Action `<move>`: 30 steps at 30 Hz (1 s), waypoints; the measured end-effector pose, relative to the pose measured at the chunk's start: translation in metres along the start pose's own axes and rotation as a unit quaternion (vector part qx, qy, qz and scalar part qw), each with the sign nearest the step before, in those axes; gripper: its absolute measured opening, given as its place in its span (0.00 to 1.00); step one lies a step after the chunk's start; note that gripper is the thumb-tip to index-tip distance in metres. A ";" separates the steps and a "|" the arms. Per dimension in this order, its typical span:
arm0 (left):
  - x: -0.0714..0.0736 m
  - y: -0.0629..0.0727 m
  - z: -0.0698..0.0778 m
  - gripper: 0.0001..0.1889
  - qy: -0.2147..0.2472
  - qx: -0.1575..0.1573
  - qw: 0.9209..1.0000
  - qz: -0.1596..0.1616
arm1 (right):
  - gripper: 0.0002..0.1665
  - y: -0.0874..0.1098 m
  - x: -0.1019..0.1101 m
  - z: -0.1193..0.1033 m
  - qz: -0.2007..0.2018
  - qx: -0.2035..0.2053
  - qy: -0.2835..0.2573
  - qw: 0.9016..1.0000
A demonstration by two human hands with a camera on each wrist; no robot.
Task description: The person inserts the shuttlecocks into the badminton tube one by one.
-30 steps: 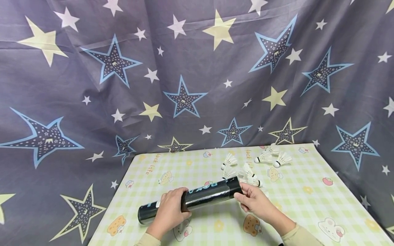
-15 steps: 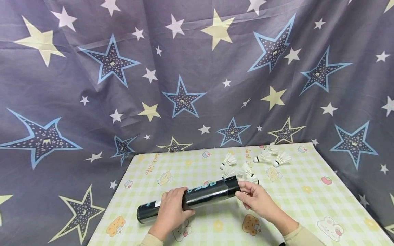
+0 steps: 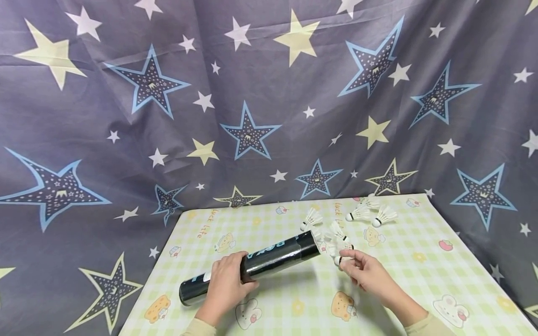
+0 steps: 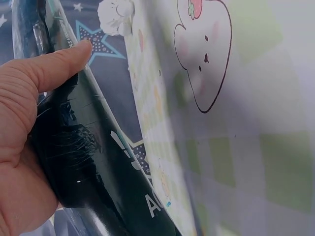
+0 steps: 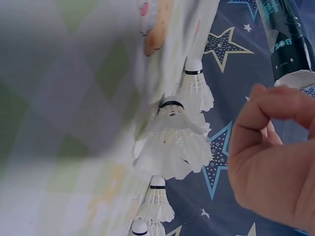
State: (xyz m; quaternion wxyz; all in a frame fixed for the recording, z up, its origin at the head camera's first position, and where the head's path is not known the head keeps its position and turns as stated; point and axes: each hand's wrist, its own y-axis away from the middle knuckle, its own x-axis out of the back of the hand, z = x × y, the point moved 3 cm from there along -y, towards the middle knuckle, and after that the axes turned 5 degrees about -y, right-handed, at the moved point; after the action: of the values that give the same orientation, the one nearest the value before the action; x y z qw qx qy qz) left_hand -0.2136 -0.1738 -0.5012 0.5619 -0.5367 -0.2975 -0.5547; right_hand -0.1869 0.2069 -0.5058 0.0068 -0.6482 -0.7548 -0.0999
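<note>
Firstly, head view: left hand point(image 3: 227, 282) clasped round one black tube point(image 3: 275, 261), tilted, over the table's point(image 3: 260, 233) left half, open mouth towards the right edge. Right hand point(image 3: 367, 275) apart from the tube, bent fingers beside one black-banded shuttlecock point(image 3: 338, 261); grip not discernible. Further white shuttlecocks point(image 3: 311, 218), scattered towards the far edge. Next, left wrist view: glossy, lettered tube against the palm. Lastly, right wrist view: fingers curled, near the tube's pale rim; several shuttlecocks on the table.

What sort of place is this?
Probably a makeshift indoor workspace: a star-patterned curtain hangs behind a cartoon-print tablecloth, where shuttlecocks lie loose near a hand-held black tube.
</note>
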 end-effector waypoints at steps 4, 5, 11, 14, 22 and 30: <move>0.000 0.000 -0.001 0.44 -0.001 0.000 1.000 -0.002 | 0.38 0.002 -0.002 0.005 -0.038 -0.015 0.018 0.999; 0.000 0.000 -0.001 0.44 0.000 -0.001 1.000 -0.003 | 0.39 0.002 -0.002 0.005 -0.045 -0.014 0.021 0.999; 0.000 -0.001 0.000 0.44 0.004 -0.001 1.000 -0.011 | 0.39 0.002 -0.001 0.003 -0.031 -0.003 0.069 0.997; 0.000 0.000 0.001 0.44 0.004 0.001 1.000 -0.014 | 0.37 0.002 0.003 0.002 -0.003 0.014 0.115 0.993; -0.001 0.001 0.001 0.44 0.000 -0.003 1.000 -0.010 | 0.29 0.002 0.020 0.003 0.079 0.065 0.264 0.959; -0.003 0.003 0.000 0.45 -0.006 -0.006 1.000 -0.018 | 0.27 0.001 0.027 0.012 0.099 0.050 0.344 0.932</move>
State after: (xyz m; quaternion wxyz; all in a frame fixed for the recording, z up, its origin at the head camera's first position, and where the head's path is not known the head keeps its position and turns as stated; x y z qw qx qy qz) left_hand -0.2115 -0.1730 -0.5047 0.5473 -0.5377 -0.3069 -0.5632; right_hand -0.1885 0.2359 -0.5136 0.3084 -0.6447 -0.6421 -0.2774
